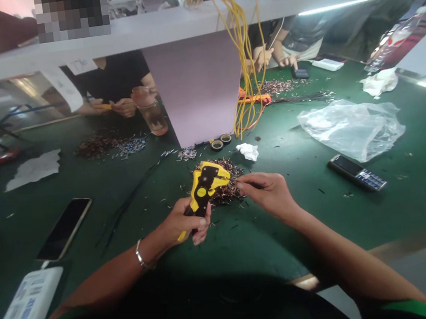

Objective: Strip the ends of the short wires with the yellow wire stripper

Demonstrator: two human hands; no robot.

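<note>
My left hand (194, 221) is wrapped round the handles of a yellow and black wire stripper (202, 187), its jaws pointing up and to the right. In a pinch of thumb and forefinger, my right hand (266, 190) has a short, thin dark wire (236, 180) that reaches to the stripper's jaws. Whether the jaws are closed on the wire is too small to tell. Beneath the tool lies a heap of short cut wire pieces (227, 194), partly hidden by it. A crumpled white tissue (248, 151) rests just beyond the heap.
Left on the green table (197, 276) are a smartphone (64, 229), a white power bank (24, 310) and long dark wires (128, 199). A keypad phone (357, 172) and a plastic bag (354, 128) lie right. Yellow cables (244, 56) hang from the shelf (164, 29). People work opposite.
</note>
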